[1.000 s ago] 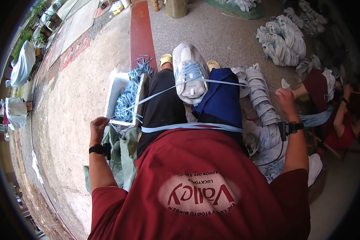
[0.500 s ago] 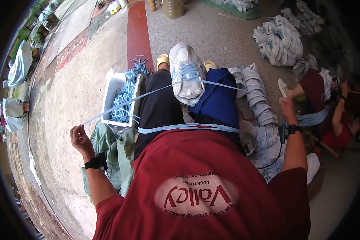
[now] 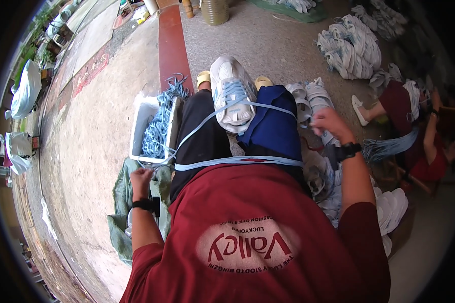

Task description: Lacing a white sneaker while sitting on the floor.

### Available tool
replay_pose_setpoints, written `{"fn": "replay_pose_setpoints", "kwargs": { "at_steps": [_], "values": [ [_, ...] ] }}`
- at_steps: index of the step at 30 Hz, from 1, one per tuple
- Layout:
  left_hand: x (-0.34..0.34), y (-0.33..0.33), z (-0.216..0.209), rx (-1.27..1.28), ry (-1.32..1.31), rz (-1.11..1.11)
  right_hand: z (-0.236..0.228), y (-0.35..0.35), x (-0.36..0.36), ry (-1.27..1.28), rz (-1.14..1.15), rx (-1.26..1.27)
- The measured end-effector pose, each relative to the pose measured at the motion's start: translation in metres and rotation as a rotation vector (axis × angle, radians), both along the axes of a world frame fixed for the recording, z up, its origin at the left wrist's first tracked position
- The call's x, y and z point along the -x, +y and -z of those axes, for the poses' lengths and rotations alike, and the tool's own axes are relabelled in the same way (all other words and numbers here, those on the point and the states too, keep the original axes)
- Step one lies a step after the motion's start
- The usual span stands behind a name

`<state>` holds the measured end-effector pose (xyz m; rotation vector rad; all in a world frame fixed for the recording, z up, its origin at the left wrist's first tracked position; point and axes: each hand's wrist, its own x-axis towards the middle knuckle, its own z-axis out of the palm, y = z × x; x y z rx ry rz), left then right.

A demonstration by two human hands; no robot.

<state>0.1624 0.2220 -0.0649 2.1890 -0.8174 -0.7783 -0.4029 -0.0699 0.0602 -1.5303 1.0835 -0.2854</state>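
Observation:
A white-and-grey sneaker (image 3: 231, 113) rests between my knees, its toe toward me. Light blue shoelace (image 3: 234, 91) is threaded through its eyelets, with two long ends spread to either side. My left hand (image 3: 141, 178) is closed beside the green sack, and the left lace end runs down toward its fingers. On the right, my right hand (image 3: 332, 125) is pinched above the stacked uppers, where the other end leads over my blue-covered thigh; the tip at the fingers is hard to make out. More blue laces (image 3: 237, 160) circle my waist.
Left of my leg stands a white foam box (image 3: 135, 136) heaped with blue laces (image 3: 159, 129). A green sack (image 3: 120, 202) lies nearer. White shoe uppers (image 3: 319, 93) are stacked at my right, with a larger pile (image 3: 350, 48) beyond. Another person (image 3: 424, 156) sits at far right.
Both hands have come inward from a wide spread, my left also lower. The lace ends, stretched taut before, now hang slacker across my thighs.

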Motion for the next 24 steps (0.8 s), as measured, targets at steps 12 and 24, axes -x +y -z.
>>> {"fn": "replay_pose_setpoints", "kwargs": {
  "at_steps": [12,24],
  "values": [
    [0.141,-0.186,-0.118,0.104,0.887,0.566,0.03,-0.011,-0.17,-0.113,0.214,0.57],
    [0.135,-0.224,-0.075,0.499,0.898,0.309,0.037,-0.012,-0.177,-0.053,0.275,0.705]
  ]
}}
